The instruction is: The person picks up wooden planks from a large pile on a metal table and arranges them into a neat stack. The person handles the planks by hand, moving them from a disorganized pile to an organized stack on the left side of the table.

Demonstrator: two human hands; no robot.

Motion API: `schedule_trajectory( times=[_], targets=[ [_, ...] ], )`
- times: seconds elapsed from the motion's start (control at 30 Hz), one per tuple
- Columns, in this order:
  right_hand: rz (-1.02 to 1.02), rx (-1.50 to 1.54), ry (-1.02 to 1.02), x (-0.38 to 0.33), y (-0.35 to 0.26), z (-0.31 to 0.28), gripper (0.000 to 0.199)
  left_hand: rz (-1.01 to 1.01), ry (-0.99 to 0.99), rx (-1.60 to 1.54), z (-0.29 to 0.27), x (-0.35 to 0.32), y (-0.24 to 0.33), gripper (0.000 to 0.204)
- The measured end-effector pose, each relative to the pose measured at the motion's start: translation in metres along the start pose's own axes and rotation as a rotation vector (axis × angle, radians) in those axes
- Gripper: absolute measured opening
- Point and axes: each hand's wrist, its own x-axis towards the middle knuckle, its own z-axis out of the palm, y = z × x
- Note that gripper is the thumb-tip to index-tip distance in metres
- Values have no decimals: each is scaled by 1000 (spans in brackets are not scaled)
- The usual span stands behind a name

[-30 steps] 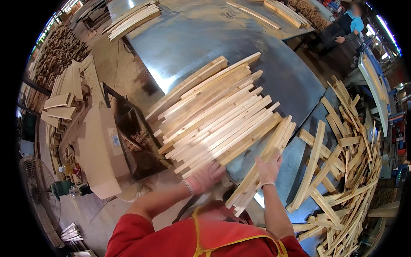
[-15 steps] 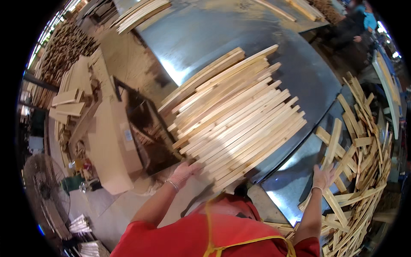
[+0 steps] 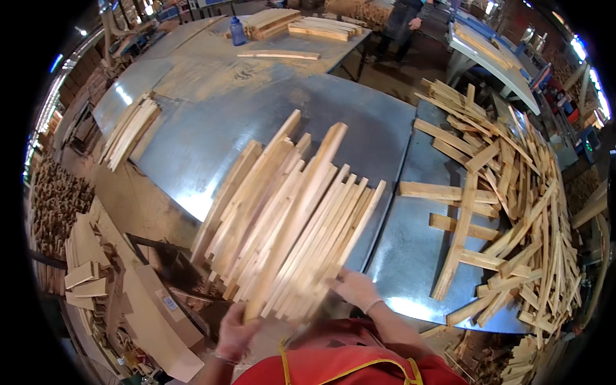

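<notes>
My left hand [image 3: 236, 333] is closed around the near end of a wooden strip [image 3: 301, 212]. That strip lies slantwise on top of a row of pale strips [image 3: 234, 237] and sticks out past their far ends. My right hand [image 3: 356, 289] reaches in from the right, fingers stretched toward the near right ends of the row. Blur there hides whether the fingertips touch the wood. Beneath the row is a grey metal table [image 3: 173, 144], with the near ends overhanging its front edge.
At right, a tangled heap of loose strips [image 3: 513, 212] covers a second metal surface [image 3: 410, 256]. A small strip stack [image 3: 131, 131] lies far left, and a blue bottle [image 3: 237, 32] stands at the back. Cardboard [image 3: 160, 314] is at lower left; a person [image 3: 401, 29] stands beyond.
The view has swung to the right. My right hand has left the loose heap and come over to the row. My left hand now grips a strip lying across the row.
</notes>
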Motion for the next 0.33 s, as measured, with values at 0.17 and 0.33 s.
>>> schedule_trajectory(
  times=[0.17, 0.33],
  targets=[
    [-428, 1256, 133, 49, 53, 58, 42, 551, -568, 906, 88, 26, 15, 88],
    [-136, 1362, -34, 39, 62, 10, 46, 264, 354, 1128, 31, 164, 30, 104]
  ],
)
